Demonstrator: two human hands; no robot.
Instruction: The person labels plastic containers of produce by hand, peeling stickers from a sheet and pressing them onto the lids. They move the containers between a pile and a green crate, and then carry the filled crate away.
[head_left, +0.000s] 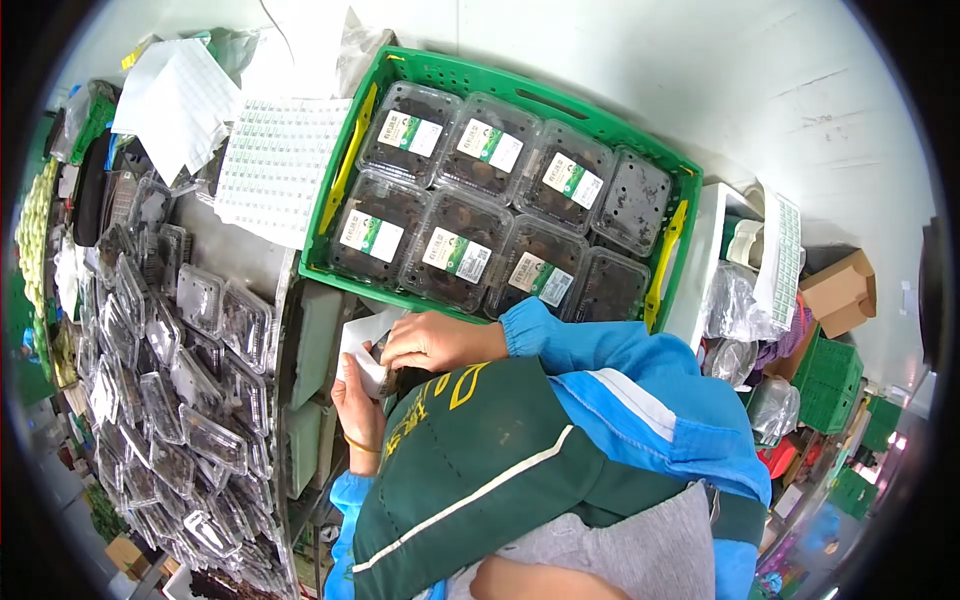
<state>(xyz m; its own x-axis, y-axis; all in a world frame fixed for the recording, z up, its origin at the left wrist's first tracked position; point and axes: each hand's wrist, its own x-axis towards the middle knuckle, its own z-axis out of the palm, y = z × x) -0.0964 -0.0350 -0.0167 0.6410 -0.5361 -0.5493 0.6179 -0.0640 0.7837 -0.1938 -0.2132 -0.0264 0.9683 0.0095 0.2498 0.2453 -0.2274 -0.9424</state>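
My left hand [358,408], a yellow band at its wrist, is closed around a piece of white paper [368,372] in front of my body. My right hand [435,341] is bent over beside it, its fingers pinched together near the paper; what they grip is too small to make out. Just beyond my hands sits a green crate [540,92] with clear plastic boxes of dark contents in two rows. Several boxes, such as one labelled box [461,250], carry a white and green label. An unlabelled box [633,200] lies at the right end.
A large pile of clear plastic boxes [190,390] covers the left side. Sheets of labels [275,165] hang beside the crate's left edge. At right are another label sheet [785,260], a cardboard box [840,292] and a green bin [822,385]. A white wall stands behind.
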